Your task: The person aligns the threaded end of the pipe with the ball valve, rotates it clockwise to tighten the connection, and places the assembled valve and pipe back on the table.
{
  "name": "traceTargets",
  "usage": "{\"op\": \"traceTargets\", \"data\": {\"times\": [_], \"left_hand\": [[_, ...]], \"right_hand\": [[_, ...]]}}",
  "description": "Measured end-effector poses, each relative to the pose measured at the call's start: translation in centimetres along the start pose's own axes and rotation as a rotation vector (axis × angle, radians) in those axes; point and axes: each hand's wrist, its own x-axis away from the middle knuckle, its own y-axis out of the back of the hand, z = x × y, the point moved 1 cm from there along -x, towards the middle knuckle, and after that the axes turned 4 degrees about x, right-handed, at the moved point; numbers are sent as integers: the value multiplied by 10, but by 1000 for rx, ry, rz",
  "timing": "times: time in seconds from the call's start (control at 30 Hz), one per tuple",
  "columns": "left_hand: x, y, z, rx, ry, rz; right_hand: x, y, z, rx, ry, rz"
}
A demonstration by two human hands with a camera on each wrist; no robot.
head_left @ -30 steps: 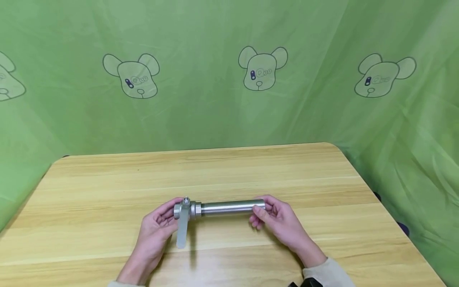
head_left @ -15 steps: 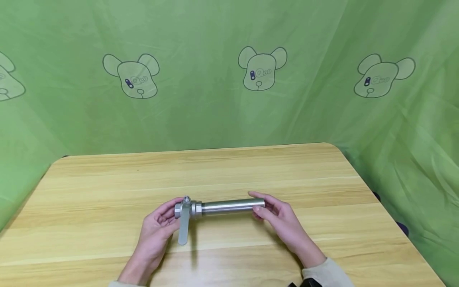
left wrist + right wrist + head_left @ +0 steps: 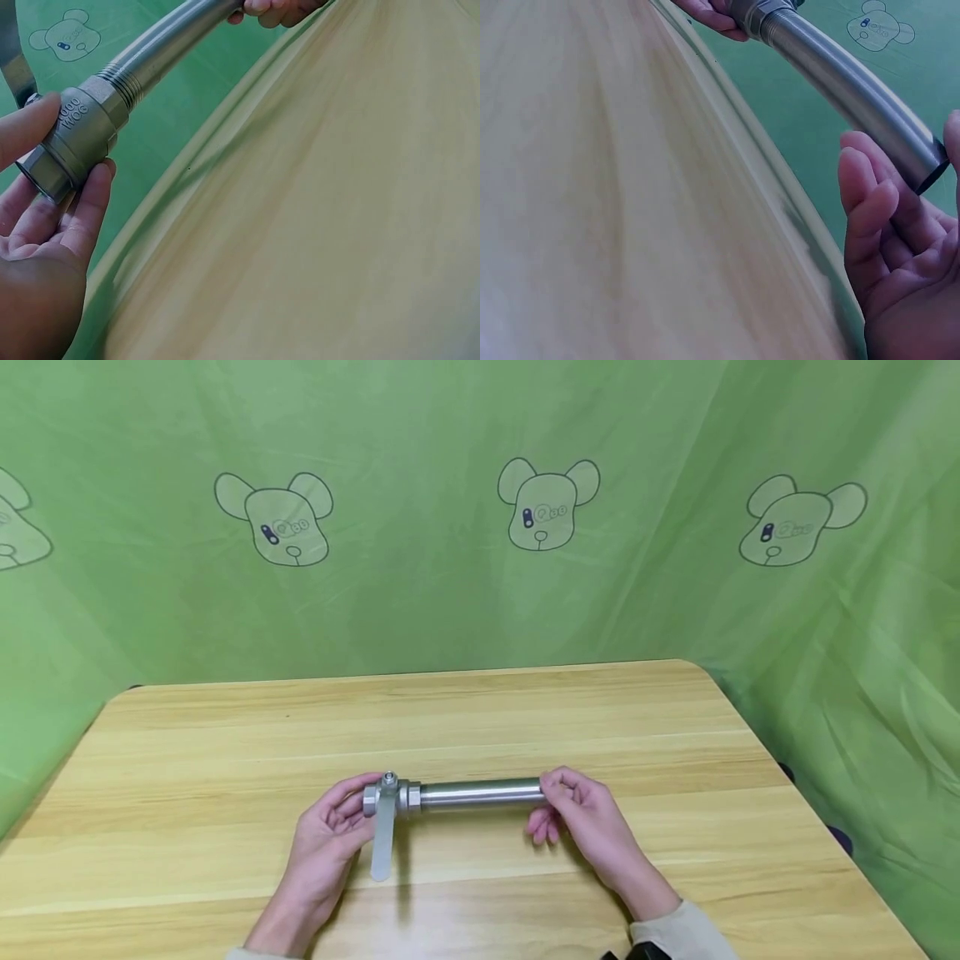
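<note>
My left hand grips a metal ball valve by its hexagonal left end, thumb in front and fingers behind. From the valve's top the flat lever points toward me. A shiny steel pipe runs rightward out of the valve, level above the table; several threads show at the joint in the left wrist view. My right hand pinches the pipe's free end between thumb and index finger, its other fingers loosely curled below. Raised lettering marks the valve body. The pipe's open end shows in the right wrist view.
Beneath the hands lies a wood-grain table with rounded far corners. Behind and beside it hangs a green curtain printed with bear heads. Something black is at the right sleeve.
My right index finger, stretched out half a second ago, has bent back to the pipe. The right thumb has shifted and covers the pipe's end. The left hand keeps its hold on the ball valve.
</note>
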Motion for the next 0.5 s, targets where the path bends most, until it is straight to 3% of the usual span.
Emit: {"op": "traceTargets", "data": {"times": [0.27,0.5], "left_hand": [[0,-1,0,24,-16,11],[1,0,1,49,-52,-3]], "right_hand": [[0,2,-2,-95,120,70],[1,2,-2,-87,102,33]]}}
